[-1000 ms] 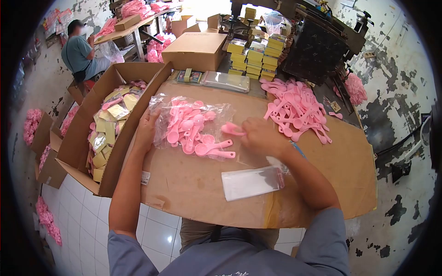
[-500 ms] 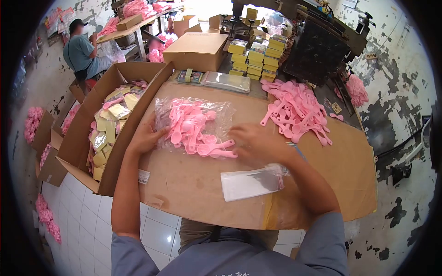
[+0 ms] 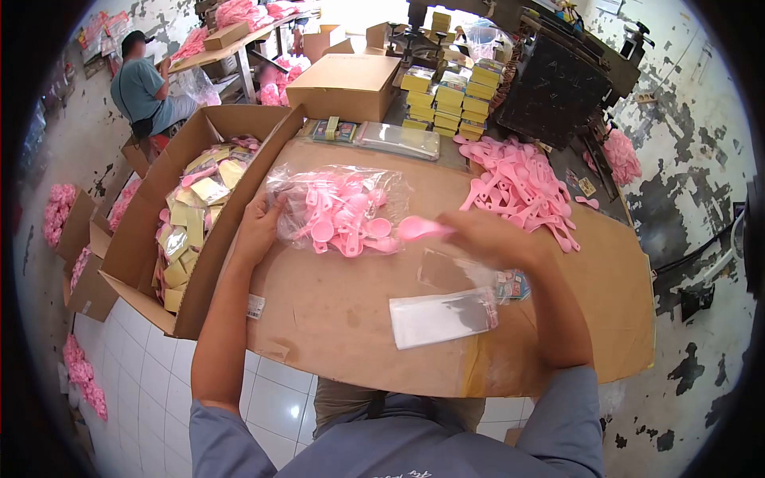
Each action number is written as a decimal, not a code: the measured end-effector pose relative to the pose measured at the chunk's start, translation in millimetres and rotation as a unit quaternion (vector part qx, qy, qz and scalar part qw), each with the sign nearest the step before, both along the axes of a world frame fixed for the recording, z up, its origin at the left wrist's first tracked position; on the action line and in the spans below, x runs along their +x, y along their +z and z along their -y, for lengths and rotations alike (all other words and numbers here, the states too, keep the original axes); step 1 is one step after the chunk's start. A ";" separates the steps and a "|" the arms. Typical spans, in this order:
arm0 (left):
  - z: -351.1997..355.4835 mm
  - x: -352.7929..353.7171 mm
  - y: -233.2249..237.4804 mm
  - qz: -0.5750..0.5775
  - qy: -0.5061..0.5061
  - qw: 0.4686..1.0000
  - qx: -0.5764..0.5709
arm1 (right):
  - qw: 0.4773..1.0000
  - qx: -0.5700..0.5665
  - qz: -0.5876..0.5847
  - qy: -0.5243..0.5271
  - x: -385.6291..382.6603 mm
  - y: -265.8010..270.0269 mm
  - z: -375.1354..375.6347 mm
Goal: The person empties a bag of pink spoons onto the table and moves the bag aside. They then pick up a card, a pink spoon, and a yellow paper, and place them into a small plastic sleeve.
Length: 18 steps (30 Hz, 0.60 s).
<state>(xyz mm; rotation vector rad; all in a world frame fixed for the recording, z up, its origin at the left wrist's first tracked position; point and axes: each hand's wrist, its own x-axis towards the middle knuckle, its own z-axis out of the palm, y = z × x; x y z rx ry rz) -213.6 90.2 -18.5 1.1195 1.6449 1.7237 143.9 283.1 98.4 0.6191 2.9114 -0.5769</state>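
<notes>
A clear plastic bag (image 3: 389, 182) lies on the cardboard-covered table with several pink spoons (image 3: 351, 209) inside. My left hand (image 3: 260, 227) is closed on the bag's left edge. To the right of the bag, my right hand (image 3: 490, 239), slightly blurred, grips one pink spoon (image 3: 422, 229), its bowl pointing left at the bag. A heap of loose pink spoons (image 3: 522, 183) lies beyond this hand. Below it are a stack of clear, flat plastic sleeves (image 3: 438, 319) and a small printed card pack (image 3: 512, 285), partly covered by my forearm.
An open carton (image 3: 131, 279) of bagged goods stands along the table's left side. At the back are a closed carton (image 3: 343, 80), stacked yellow-edged card packs (image 3: 450, 99) and a dark machine (image 3: 554, 92). A person (image 3: 143, 88) sits at the far left.
My right hand has moved right from the bag's edge and now shows a spoon in its grip. My left hand has shifted up slightly, and the spoons in the bag lie differently.
</notes>
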 end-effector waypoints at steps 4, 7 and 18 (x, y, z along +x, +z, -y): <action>-5.0 4.7 2.1 0.171 -0.049 0.982 0.056 | 0.983 0.119 -0.079 -0.113 47.9 11.2 -57.4; -7.1 -0.3 -3.2 0.198 -0.081 0.976 0.049 | 0.900 0.354 -0.229 -0.115 60.7 -19.5 -97.1; 1.4 18.5 16.3 0.034 -0.011 0.999 0.011 | 0.983 0.093 -0.112 0.115 -64.1 -67.0 26.9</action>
